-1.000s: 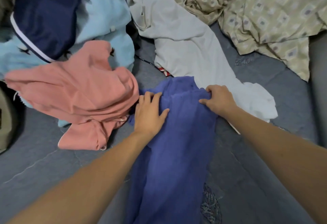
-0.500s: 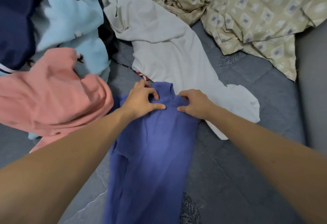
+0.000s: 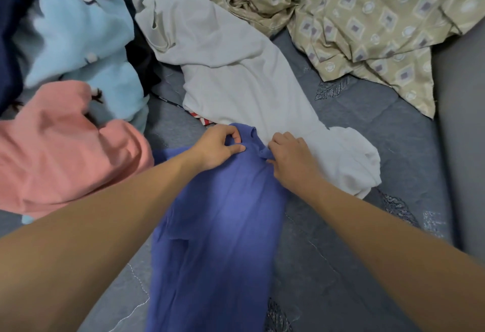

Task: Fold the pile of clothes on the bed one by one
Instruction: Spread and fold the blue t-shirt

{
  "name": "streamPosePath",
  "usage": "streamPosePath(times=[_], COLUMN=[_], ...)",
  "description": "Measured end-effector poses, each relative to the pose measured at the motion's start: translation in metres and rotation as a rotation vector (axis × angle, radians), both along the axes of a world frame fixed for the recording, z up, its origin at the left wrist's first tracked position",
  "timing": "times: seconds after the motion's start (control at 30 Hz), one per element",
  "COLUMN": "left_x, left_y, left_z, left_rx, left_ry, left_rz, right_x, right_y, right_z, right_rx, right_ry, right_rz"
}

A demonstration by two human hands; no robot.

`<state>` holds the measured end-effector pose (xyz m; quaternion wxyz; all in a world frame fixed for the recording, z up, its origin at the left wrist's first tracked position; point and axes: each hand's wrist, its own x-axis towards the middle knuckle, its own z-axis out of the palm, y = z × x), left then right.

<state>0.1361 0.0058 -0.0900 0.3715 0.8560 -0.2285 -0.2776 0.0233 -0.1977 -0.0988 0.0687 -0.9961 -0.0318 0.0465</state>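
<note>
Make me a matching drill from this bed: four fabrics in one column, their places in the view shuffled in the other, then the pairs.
Things:
1. purple-blue cotton garment
2. salmon-pink knit garment
3. pale grey-white shirt
4. olive diamond-patterned sheet

Places:
A. crumpled at the top right
B. pinched at its far edge by the left hand and right hand
C. spread out beyond both hands, mid-bed
D. heaped at the left edge

Pairs: 1-B, 2-D, 3-C, 4-A
</note>
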Motion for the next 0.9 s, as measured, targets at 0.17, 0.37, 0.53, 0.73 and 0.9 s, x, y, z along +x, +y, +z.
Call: streamPosePath(times=[0.17, 0.37, 0.53, 0.73, 0.9], left_x=[0.009, 0.02, 0.026, 0.029, 0.028], left_y=[-0.026, -0.062, -0.051, -0.03, -0.022], left_z=[-0.006, -0.004, 0.001, 0.004, 0.008], left_rx=[-0.051, -0.068, -0.066, -0.121, -0.12], left_ry=[-0.016, -0.066, -0.078, -0.046, 0.034], left_rz=[-0.024, -0.042, -0.053, 0.011, 0.04], right_x=[0.024, 0.032, 0.028, 0.047, 0.051], right_y=[-0.031, -0.063, -0.064, -0.072, -0.069], right_z=[0.007, 0.004, 0.012, 0.052, 0.049], right_rx=[-0.043, 0.102, 0.347, 0.73, 0.709], right_ry=[-0.043, -0.052, 0.123, 0.225, 0.405], right_rz=[0.043, -0.096, -0.269, -0.289, -0.155])
